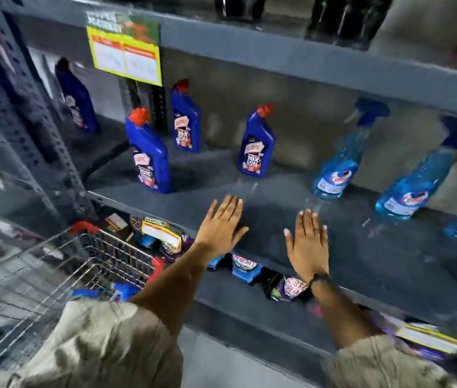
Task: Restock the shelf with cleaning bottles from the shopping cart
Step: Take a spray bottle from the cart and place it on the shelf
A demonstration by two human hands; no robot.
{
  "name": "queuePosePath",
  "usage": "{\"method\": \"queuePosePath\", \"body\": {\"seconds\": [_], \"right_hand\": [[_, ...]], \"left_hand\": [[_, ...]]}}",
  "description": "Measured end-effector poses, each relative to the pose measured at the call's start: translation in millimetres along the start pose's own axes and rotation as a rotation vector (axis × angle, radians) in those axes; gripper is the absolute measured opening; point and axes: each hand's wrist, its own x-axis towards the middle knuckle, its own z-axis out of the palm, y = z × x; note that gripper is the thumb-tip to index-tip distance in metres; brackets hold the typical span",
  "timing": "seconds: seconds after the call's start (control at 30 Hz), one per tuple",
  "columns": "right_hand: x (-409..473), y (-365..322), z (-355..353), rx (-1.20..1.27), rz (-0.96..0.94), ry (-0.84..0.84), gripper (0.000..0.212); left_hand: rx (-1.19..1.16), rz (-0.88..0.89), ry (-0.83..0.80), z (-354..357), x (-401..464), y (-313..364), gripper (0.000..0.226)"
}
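Three dark blue cleaner bottles with red caps stand upright on the grey shelf (277,197): one at the front left (149,152), one further back (186,119), one in the middle (256,142). To the right stand light blue spray bottles (338,166) (415,186). My left hand (220,224) and my right hand (308,242) hover flat over the shelf's front part, fingers spread, holding nothing. The wire shopping cart (62,264) is at the lower left, with blue bottles (121,291) showing inside it.
A yellow price sign (125,49) hangs from the upper shelf. Another blue bottle (76,99) stands in the left bay behind a perforated upright (34,130). Packets and pouches (245,268) fill the shelf below. Dark bottles stand on the top shelf.
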Motion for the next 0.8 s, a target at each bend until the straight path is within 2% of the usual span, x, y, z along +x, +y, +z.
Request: {"method": "queuePosePath", "body": {"seconds": [0.07,0.13,0.33,0.57,0.7,0.8], "right_hand": [[1,8,6,-0.005,0.057,-0.136,0.06],[1,14,11,-0.001,0.081,-0.191,0.059],[1,15,19,-0.01,0.074,-0.145,0.058],[-2,15,22,0.006,0.063,-0.077,0.058],[-1,15,20,0.006,0.076,-0.119,0.057],[-1,10,20,0.012,0.072,-0.118,0.066]], "left_hand": [[-0.013,-0.012,-0.075,10,6,-1,0.078],[-0.003,-0.033,-0.091,18,7,-6,0.077],[-0.014,-0.024,-0.134,12,6,-4,0.062],[-0.001,-0.025,-0.167,8,4,-2,0.061],[0.016,-0.027,-0.165,11,5,-4,0.061],[0.041,-0.016,-0.123,15,3,-11,0.069]]}}
